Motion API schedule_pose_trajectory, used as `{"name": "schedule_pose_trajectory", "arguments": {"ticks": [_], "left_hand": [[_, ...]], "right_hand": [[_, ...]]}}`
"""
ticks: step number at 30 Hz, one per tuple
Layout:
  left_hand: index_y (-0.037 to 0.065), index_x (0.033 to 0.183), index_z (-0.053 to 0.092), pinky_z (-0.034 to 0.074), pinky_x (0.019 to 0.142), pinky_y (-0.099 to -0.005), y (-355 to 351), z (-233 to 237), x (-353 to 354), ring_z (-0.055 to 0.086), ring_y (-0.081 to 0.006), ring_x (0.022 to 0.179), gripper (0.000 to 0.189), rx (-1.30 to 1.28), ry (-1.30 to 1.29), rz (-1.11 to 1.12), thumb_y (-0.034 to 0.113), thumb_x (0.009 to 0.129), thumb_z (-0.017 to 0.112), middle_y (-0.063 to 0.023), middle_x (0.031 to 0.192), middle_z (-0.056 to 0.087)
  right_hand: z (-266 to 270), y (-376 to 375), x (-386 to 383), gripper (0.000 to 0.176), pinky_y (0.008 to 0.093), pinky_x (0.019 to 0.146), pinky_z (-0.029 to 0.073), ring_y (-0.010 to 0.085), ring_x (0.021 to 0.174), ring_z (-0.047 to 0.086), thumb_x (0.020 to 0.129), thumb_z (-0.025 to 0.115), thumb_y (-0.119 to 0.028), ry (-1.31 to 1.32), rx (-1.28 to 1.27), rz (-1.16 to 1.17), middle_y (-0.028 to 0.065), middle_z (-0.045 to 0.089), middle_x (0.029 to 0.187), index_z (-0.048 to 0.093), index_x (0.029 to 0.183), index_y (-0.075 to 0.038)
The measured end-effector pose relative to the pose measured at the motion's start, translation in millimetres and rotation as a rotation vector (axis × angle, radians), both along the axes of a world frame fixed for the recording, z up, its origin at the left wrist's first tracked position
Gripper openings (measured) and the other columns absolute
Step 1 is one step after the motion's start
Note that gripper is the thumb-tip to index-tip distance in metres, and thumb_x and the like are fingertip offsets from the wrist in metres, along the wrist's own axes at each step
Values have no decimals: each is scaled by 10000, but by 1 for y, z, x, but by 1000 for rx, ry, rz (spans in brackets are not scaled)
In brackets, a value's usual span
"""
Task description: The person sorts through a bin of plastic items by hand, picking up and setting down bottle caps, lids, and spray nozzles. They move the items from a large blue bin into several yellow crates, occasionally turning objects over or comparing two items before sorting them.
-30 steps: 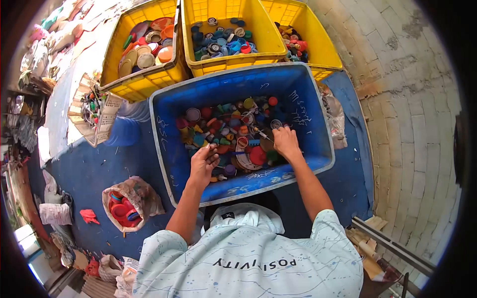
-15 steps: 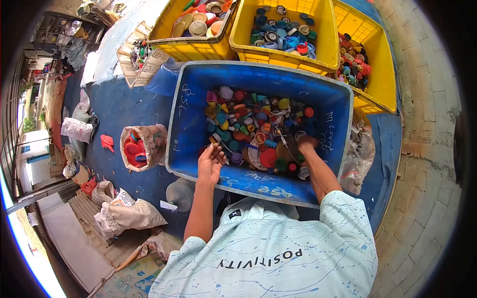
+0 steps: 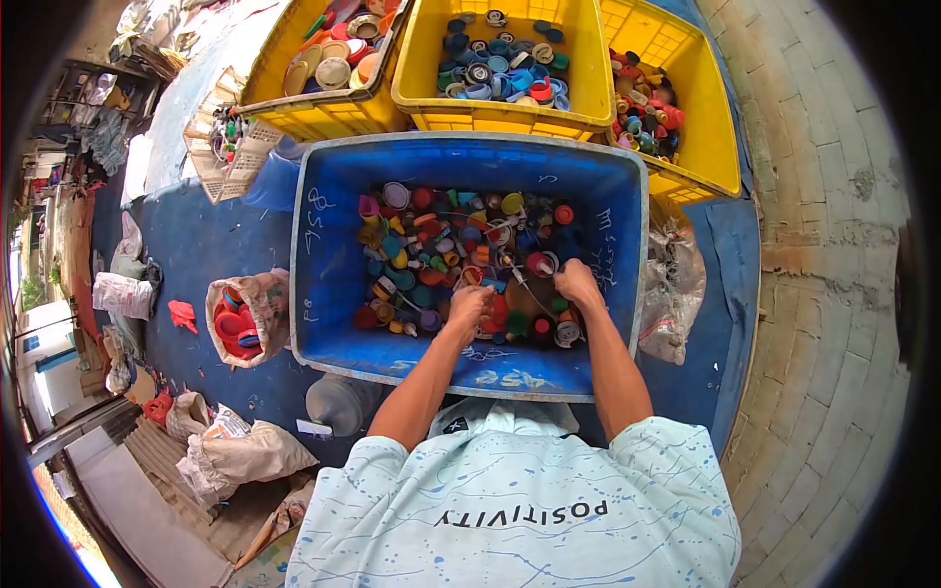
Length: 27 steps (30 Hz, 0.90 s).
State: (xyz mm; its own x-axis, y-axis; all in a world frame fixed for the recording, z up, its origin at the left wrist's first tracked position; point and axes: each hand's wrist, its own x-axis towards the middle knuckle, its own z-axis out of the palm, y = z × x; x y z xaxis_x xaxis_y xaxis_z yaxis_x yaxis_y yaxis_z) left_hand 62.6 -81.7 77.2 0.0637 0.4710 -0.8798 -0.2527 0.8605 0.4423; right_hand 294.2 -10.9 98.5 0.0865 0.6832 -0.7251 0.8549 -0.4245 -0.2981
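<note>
Below me a blue crate holds a mixed heap of plastic bottle caps and lids in many colours. My left hand is low over the middle of the heap, its fingers curled together beside an orange cap. Whatever those fingers may hold is hidden. Further right, my right hand is closed at the edge of a red cap with a whitish rim. A thin pale strip lies on the caps between the hands.
Behind the crate stand yellow crates of sorted lids, blue caps and mixed caps. A sack of red lids is at left, near a clear jug. A plastic bag lies against the right side.
My left hand has moved right and further into the crate. My right hand has lifted from the heap's right side, with a red cap now at its fingers. The view has shifted.
</note>
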Motion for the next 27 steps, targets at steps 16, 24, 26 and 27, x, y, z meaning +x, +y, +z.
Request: {"name": "schedule_pose_trajectory", "arguments": {"ticks": [16, 24, 26, 27], "left_hand": [[117, 1178, 609, 484, 876, -467, 45, -67, 120, 601, -298, 1104, 536, -198, 752, -763, 456, 764, 640, -136, 1177, 629], [124, 1186, 603, 482, 871, -481, 33, -99, 133, 598, -292, 1109, 530, -167, 783, -617, 439, 762, 654, -128, 1195, 620], [109, 1151, 627, 491, 853, -471, 30, -104, 130, 614, -308, 1078, 506, -145, 853, -598, 424, 758, 665, -138, 1163, 636], [114, 1118, 641, 489, 840, -469, 32, -99, 123, 625, -310, 1050, 461, -159, 825, -641, 409, 764, 656, -134, 1138, 647]], "right_hand": [[95, -84, 12, 160, 221, 657, 428, 64, 703, 529, 910, 595, -141, 897, 11, -680, 68, 669, 849, 551, 998, -15], [90, -73, 21, 181, 191, 598, 411, 53, 694, 550, 880, 642, -135, 891, -25, -710, 56, 663, 838, 543, 1000, -42], [83, -67, 25, 180, 188, 594, 409, 51, 704, 556, 879, 643, -133, 942, -32, -715, 54, 663, 840, 542, 1001, -47], [84, -63, 25, 185, 177, 586, 405, 49, 686, 550, 882, 641, -135, 956, -54, -736, 52, 658, 843, 537, 1010, -51]]}}
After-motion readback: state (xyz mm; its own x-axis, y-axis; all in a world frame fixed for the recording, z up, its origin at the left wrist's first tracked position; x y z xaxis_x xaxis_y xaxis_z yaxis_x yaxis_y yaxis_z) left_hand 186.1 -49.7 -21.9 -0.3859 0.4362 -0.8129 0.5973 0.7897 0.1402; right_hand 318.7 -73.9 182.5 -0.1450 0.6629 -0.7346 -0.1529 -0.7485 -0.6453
